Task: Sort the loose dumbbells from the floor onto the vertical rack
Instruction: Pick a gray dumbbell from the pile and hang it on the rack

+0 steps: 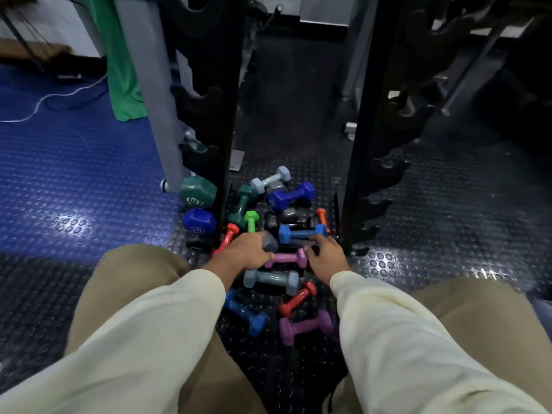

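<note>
The person crouches over a pile of loose dumbbells on the black studded floor, between the two black uprights of the vertical rack. The left hand grips one end of a grey dumbbell; its fingers are curled around the head, and the handle of this dumbbell is mostly hidden under the hand. The right hand lies over the other side of the pile, fingers bent downwards near a blue dumbbell. It is not possible to tell if it holds something, because the fingertips are hidden in the dark gap.

Between the hands lies a pink dumbbell, and just below it a pale blue-grey dumbbell. Nearer to the knees are a red dumbbell, a purple dumbbell and one more blue one, partly covered by the left sleeve. Several dark dumbbells in the middle of the pile are difficult to distinguish. The top of the rack is cut off by the frame, and its right side is dark and blurred.
</note>
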Tool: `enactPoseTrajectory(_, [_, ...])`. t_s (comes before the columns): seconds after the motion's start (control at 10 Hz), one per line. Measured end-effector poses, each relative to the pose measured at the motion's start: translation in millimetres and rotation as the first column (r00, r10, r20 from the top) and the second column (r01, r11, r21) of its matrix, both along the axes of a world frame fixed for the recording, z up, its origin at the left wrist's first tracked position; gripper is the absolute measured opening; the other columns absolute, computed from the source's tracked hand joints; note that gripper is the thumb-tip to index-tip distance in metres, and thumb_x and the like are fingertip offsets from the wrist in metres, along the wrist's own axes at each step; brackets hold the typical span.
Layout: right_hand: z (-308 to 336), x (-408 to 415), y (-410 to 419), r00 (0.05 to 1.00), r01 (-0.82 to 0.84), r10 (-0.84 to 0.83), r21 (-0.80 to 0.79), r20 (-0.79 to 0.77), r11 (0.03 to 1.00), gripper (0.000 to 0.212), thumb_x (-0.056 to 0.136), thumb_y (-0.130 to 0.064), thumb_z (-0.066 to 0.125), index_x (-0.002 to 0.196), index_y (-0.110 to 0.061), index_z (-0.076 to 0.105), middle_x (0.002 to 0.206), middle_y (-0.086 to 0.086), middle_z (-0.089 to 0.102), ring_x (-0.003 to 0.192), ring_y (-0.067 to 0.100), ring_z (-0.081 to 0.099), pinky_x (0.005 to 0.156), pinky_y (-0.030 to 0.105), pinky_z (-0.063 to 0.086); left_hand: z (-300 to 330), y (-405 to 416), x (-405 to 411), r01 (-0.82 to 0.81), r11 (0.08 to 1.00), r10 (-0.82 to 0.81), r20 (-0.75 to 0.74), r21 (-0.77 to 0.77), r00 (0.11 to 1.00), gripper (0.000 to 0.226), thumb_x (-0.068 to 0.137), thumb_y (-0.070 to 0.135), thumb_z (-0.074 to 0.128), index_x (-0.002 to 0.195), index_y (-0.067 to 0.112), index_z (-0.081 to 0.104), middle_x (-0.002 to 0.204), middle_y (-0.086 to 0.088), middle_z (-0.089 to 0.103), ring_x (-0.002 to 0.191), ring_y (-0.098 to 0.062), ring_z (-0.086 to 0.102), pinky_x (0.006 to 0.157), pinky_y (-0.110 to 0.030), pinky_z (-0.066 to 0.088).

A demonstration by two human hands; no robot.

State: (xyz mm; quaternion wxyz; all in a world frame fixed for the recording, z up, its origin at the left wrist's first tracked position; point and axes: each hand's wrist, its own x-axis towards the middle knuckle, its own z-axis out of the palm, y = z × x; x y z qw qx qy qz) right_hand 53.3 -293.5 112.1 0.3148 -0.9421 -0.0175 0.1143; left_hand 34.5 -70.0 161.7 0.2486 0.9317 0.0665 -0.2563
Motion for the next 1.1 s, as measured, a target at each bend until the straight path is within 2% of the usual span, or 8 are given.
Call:
enactPoseTrajectory(0.1, [-2, 6, 5, 1.000, -0.012, 0.011, -0.004, -0.028, 1.000, 0.040, 0.099, -0.034, 0.063, 0.137, -0.019, 0.062, 0.134, 0.013, 0.060, 0.123, 0.034, 0.059, 0.107, 0.037, 0.047, -14, -1, 11, -0.027, 1.000, 0.026, -0.007, -0.005, 1.000, 0.059, 0.091, 0.044, 0.072, 0.144, 0.026, 0.054, 0.136, -0.007, 0.064, 0.122, -0.028, 0.060, 0.104, -0.037, 0.049])
enactPoseTrajectory(0.3, [-24, 24, 36, 0.993, -0.076, 0.079, 0.039, -0.083, 0.996, 0.044, 0.098, -0.033, 0.067, 0.138, -0.015, 0.062, 0.132, 0.011, 0.063, 0.127, 0.029, 0.057, 0.109, 0.034, 0.043, -45, 11, 24, -0.147, 0.989, 0.147, 0.014, -0.011, 0.989, 0.050, 0.095, 0.032, 0.069, 0.141, 0.016, 0.057, 0.137, -0.013, 0.062, 0.124, -0.032, 0.059, 0.097, -0.031, 0.045])
enactPoseTrajectory(0.6, [-79, 56, 89, 0.973, -0.051, 0.062, 0.056, -0.223, 0.997, 0.044, 0.096, -0.038, 0.068, 0.135, -0.017, 0.060, 0.127, 0.017, 0.063, 0.122, 0.034, 0.060, 0.106, 0.035, 0.040, -124, 44, 31, -0.423, 0.906, 0.421, -0.156, 0.020, 0.894, 0.077, 0.091, 0.042, 0.065, 0.159, 0.027, 0.032, 0.154, -0.010, 0.049, 0.137, -0.033, 0.052, 0.113, -0.036, 0.041])
enactPoseTrajectory(0.7, [-93, 64, 102, 0.962, -0.076, 0.078, 0.018, -0.263, 0.997, 0.050, 0.096, -0.038, 0.068, 0.141, -0.020, 0.055, 0.133, 0.015, 0.060, 0.127, 0.033, 0.056, 0.095, 0.032, 0.034, -157, 58, 30, -0.511, 0.860, 0.499, -0.233, 0.008, 0.835, 0.058, 0.095, 0.047, 0.053, 0.149, 0.028, 0.044, 0.149, -0.010, 0.054, 0.131, -0.034, 0.056, 0.107, -0.035, 0.041])
enactPoseTrajectory(0.8, [-107, 71, 113, 0.955, -0.078, 0.086, 0.038, -0.284, 0.996, 0.063, 0.094, -0.032, 0.071, 0.151, -0.020, 0.046, 0.139, 0.016, 0.061, 0.130, 0.036, 0.057, 0.103, 0.035, 0.040, -177, 59, 32, -0.645, 0.764, 0.620, -0.263, -0.012, 0.739, 0.054, 0.101, 0.040, 0.049, 0.149, 0.017, 0.039, 0.146, -0.017, 0.054, 0.129, -0.037, 0.056, 0.106, -0.035, 0.041])
enactPoseTrajectory(0.9, [-122, 78, 122, 0.950, -0.049, 0.058, 0.039, -0.306, 0.998, 0.074, 0.092, -0.029, 0.074, 0.157, -0.022, 0.040, 0.140, 0.016, 0.062, 0.130, 0.037, 0.057, 0.108, 0.036, 0.043, -188, 58, 34, -0.823, 0.567, 0.794, -0.252, -0.024, 0.554, 0.059, 0.100, 0.039, 0.054, 0.141, 0.002, 0.035, 0.138, -0.023, 0.058, 0.126, -0.038, 0.059, 0.102, -0.038, 0.045])
enactPoseTrajectory(1.0, [-128, 87, 124, 0.934, -0.059, 0.077, 0.063, -0.349, 0.996, 0.085, 0.090, -0.030, 0.077, 0.162, -0.034, 0.031, 0.143, 0.014, 0.061, 0.131, 0.035, 0.058, 0.113, 0.038, 0.043, -199, 58, 37, -0.876, 0.483, 0.817, -0.347, -0.022, 0.459, 0.043, 0.099, 0.032, 0.059, 0.128, 0.001, 0.050, 0.135, -0.022, 0.062, 0.124, -0.035, 0.062, 0.097, -0.036, 0.050])
enactPoseTrajectory(1.1, [-134, 95, 119, 0.916, -0.100, 0.131, 0.100, -0.380, 0.990, 0.090, 0.088, -0.023, 0.079, 0.159, -0.047, 0.029, 0.139, 0.005, 0.064, 0.126, 0.029, 0.061, 0.111, 0.034, 0.046, -223, 64, 38, -0.907, 0.396, 0.778, -0.470, -0.145, 0.416, 0.038, 0.101, 0.014, 0.057, 0.135, -0.002, 0.060, 0.140, -0.022, 0.060, 0.128, -0.035, 0.060, 0.097, -0.036, 0.053])
